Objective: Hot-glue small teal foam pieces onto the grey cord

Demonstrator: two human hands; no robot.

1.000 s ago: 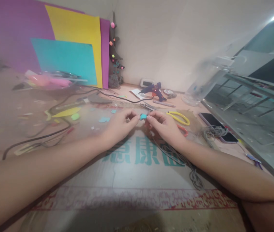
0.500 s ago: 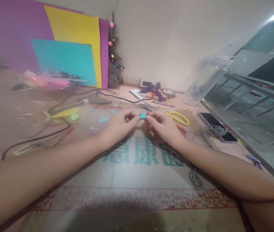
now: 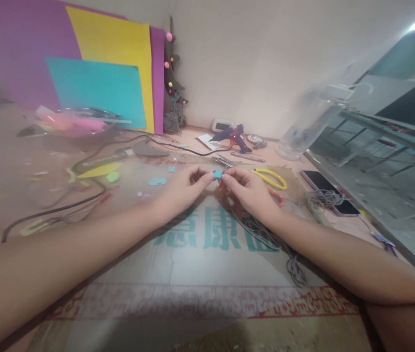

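A small turquoise piece [image 3: 218,175] is pinched between the fingertips of both hands, above the middle of a printed board [image 3: 192,264]. My left hand [image 3: 188,188] grips its left side with thumb and forefinger. At its right side, my right hand [image 3: 247,189] holds it the same way. Grey cord [image 3: 262,234] trails over the board from beneath my right hand. Scissors with a yellow handle loop [image 3: 271,179] and an orange one [image 3: 276,197] lie just beyond my right hand, partly hidden by it. Flat turquoise cutouts [image 3: 157,181] rest left of my left hand.
A purple glue gun [image 3: 234,137] lies at the back, its black cable running left. A phone [image 3: 326,192] under tangled cord is at right, near a clear jug [image 3: 308,122]. Coloured sheets [image 3: 97,90] lean at back left, behind a plastic bag [image 3: 75,121] and scraps.
The turquoise piece has turned slightly between my fingertips and shifted a little to the right. Both hands have otherwise barely moved.
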